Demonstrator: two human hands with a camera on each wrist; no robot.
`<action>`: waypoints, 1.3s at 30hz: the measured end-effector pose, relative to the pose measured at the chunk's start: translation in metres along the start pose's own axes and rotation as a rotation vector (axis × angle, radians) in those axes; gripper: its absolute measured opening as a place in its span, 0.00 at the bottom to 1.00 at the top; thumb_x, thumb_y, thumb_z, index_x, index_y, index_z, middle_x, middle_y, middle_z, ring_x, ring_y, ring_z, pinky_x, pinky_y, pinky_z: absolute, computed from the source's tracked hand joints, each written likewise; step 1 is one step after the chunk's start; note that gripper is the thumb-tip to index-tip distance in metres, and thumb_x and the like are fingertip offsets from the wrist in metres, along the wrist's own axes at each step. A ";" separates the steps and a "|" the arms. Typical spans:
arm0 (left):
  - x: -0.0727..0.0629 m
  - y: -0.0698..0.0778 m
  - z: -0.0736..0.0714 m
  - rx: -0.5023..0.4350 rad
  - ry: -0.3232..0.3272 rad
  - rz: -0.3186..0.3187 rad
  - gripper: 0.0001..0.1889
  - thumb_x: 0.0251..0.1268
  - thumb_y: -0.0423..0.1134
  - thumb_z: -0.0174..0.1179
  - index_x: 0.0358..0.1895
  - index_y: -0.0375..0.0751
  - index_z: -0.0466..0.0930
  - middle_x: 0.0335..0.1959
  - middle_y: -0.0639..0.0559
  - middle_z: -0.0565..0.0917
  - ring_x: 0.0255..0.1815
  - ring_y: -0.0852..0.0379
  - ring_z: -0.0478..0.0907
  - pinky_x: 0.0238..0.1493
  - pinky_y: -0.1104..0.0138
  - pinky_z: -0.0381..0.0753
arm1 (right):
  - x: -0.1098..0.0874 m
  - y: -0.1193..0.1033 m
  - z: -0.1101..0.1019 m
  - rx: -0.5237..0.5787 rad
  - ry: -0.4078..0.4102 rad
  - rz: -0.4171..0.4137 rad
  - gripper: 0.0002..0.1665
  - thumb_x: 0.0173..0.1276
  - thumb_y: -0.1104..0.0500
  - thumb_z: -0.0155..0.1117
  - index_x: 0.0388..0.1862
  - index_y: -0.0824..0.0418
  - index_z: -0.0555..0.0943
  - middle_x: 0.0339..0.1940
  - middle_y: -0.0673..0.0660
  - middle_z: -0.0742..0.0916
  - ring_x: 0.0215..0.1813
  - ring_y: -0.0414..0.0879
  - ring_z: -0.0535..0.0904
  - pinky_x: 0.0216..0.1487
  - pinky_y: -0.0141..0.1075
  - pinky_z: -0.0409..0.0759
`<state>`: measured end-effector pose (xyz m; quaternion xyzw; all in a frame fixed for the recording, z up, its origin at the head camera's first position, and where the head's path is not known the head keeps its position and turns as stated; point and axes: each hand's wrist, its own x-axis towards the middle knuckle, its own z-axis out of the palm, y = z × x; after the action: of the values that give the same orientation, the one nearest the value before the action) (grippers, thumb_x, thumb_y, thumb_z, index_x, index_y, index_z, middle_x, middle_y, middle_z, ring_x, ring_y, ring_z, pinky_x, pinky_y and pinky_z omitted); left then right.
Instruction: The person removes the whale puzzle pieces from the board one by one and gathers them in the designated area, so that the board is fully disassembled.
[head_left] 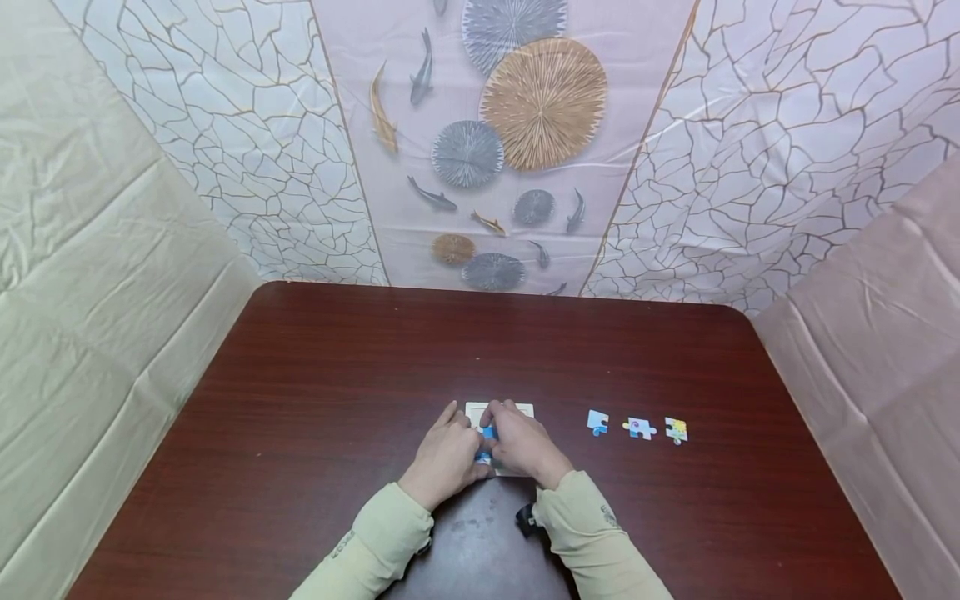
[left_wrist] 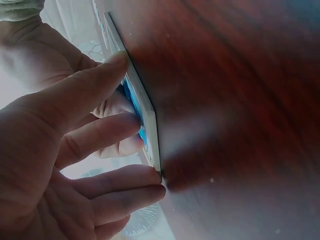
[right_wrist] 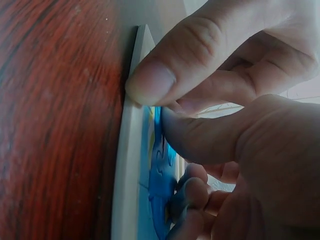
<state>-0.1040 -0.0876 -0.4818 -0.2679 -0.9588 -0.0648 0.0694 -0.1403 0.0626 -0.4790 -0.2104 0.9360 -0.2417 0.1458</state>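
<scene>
A shallow white-bordered puzzle tray (head_left: 472, 409) lies flat on the table between the two hands. The left hand (head_left: 444, 457) holds its near left corner: the thumb presses on the front border and other fingertips touch the left side. Its index finger (left_wrist: 107, 132) reaches over the border to the blue pieces. From the other side, the right hand (head_left: 522, 442) pinches a blue puzzle piece (right_wrist: 162, 172) between thumb and fingers over the tray. This piece looks slightly raised above the light blue surface below it. The hands hide much of the tray's inside.
On the table to the right lie three loose puzzle pieces: a blue and white one (head_left: 597, 421), a white one with a purple swirl (head_left: 639, 428) and a yellow one (head_left: 677, 428). Patterned cloth (head_left: 480, 192) hangs behind the dark wooden table (head_left: 337, 358).
</scene>
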 end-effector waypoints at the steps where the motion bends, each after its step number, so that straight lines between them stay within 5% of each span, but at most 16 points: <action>1: 0.000 0.000 0.000 -0.004 -0.004 -0.001 0.12 0.44 0.53 0.75 0.20 0.51 0.85 0.16 0.58 0.73 0.35 0.56 0.77 0.71 0.53 0.63 | 0.000 0.000 0.000 0.000 0.001 0.000 0.17 0.58 0.67 0.63 0.46 0.57 0.75 0.35 0.51 0.74 0.32 0.44 0.71 0.32 0.38 0.74; 22: 0.001 -0.001 0.000 -0.015 0.006 -0.006 0.20 0.43 0.53 0.75 0.08 0.53 0.76 0.13 0.60 0.69 0.34 0.56 0.76 0.70 0.53 0.64 | 0.000 0.000 0.001 0.000 0.019 0.011 0.16 0.60 0.63 0.65 0.48 0.55 0.76 0.37 0.51 0.75 0.33 0.44 0.72 0.33 0.40 0.76; 39: 0.000 -0.001 0.001 -0.004 0.021 0.002 0.17 0.43 0.53 0.74 0.13 0.50 0.79 0.13 0.58 0.71 0.40 0.53 0.77 0.70 0.53 0.64 | -0.001 -0.001 0.005 -0.002 0.055 -0.021 0.16 0.63 0.60 0.64 0.50 0.49 0.79 0.38 0.52 0.76 0.30 0.44 0.74 0.31 0.43 0.76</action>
<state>-0.1044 -0.0878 -0.4832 -0.2683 -0.9576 -0.0696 0.0789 -0.1373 0.0607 -0.4822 -0.2139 0.9376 -0.2478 0.1173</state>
